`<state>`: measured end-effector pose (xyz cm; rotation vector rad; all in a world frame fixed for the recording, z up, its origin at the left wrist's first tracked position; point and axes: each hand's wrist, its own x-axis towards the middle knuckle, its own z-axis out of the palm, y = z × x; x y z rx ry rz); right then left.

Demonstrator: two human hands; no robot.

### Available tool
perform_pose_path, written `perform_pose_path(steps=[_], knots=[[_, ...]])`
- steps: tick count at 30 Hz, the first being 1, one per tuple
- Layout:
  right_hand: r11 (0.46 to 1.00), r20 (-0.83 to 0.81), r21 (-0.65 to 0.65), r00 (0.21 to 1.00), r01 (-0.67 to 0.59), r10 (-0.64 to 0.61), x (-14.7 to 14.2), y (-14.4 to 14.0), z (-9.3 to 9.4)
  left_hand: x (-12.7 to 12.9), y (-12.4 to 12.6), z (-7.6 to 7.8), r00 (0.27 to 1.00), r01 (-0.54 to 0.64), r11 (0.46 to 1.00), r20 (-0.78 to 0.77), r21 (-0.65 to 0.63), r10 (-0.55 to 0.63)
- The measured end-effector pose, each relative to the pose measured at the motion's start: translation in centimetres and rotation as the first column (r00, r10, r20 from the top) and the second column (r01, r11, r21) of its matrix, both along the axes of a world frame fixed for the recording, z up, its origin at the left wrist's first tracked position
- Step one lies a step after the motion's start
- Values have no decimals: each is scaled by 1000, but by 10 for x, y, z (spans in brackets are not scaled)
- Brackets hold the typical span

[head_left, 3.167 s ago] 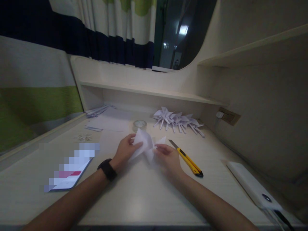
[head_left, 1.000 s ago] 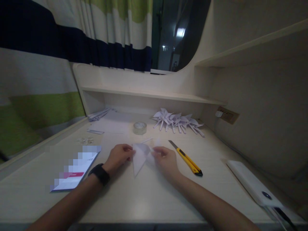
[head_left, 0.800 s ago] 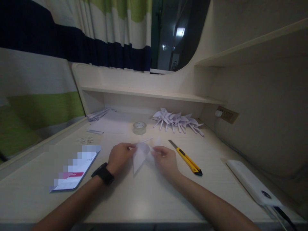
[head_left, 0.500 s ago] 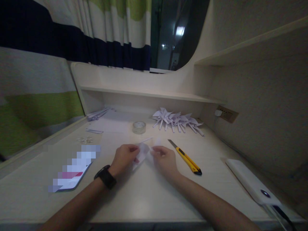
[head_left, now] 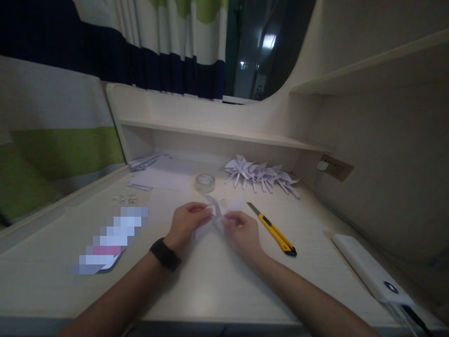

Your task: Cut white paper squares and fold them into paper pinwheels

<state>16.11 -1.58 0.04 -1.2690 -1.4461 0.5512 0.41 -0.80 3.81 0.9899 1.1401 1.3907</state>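
Paper (head_left: 218, 223) between both hands, over desk (head_left: 196, 299); whether touching desk, can't tell. Left hand (head_left: 189, 222): thumb and fingertips pinched on paper's left part. Right hand (head_left: 244, 231): thumb and forefinger clamped on right part, near middle. Blurred flaps jut beyond fingertips. Nook (head_left: 196, 150) under shelf (head_left: 224, 133): sheets (head_left: 163, 174) left, pinwheels (head_left: 259, 173) right. Knife (head_left: 275, 231) just beside right hand.

Striped curtain (head_left: 175, 70) beside dark window (head_left: 254, 61).
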Motion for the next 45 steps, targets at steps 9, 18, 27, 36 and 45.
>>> perform_pose_path(steps=[9, 18, 27, 36, 45], knots=[[1000, -49, 9, 999, -16, 16, -1, -2, 5, 10, 3, -6, 988, -20, 999, 151, 48, 13], [999, -30, 50, 999, 16, -14, 2, -1, 8, 21, 2, -11, 999, -11, 995, 54, 97, 6], [998, -62, 57, 998, -18, 22, 2, 1, 11, 27, 6, -10, 990, -113, 980, -64, 165, 125], [983, -159, 67, 970, -174, 182, 9, 6, 9, 22, 3, -13, 916, -34, 954, -373, 298, 149], [980, -219, 67, 955, -188, 199, 11, 10, 8, 20, 3, -13, 964, -56, 953, -231, 297, 129]])
